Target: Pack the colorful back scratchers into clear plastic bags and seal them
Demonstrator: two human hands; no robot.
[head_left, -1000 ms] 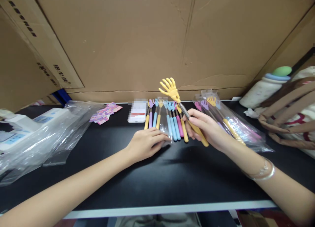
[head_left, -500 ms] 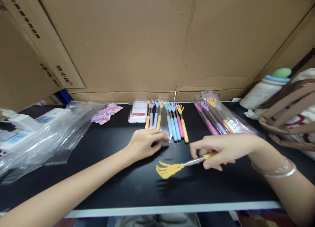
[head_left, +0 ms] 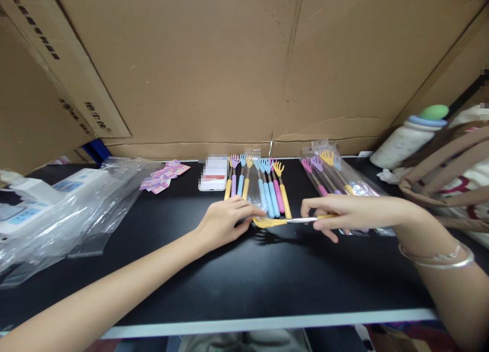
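Observation:
My right hand (head_left: 344,214) grips the handle of a yellow hand-shaped back scratcher (head_left: 282,221), held level just above the black table (head_left: 267,280), its claw end pointing left. My left hand (head_left: 225,220) rests on the table with fingers curled on the edge of a small clear plastic bag (head_left: 255,201); the scratcher's claw is at its fingertips. Behind them a row of coloured back scratchers (head_left: 263,186) lies side by side. A clear bag holding more scratchers (head_left: 336,181) lies behind my right hand.
Cardboard sheets (head_left: 244,61) wall the back. Crumpled clear plastic bags (head_left: 76,209) and a white device (head_left: 23,199) lie left. Pink cards (head_left: 164,176) and a small white box (head_left: 214,174) sit at the back. A bottle (head_left: 412,135) and a strapped bag (head_left: 451,173) stand right.
My right hand swung the yellow scratcher down from upright, then brought its claw end left up to my left hand's fingertips. My left hand stayed on the small bag.

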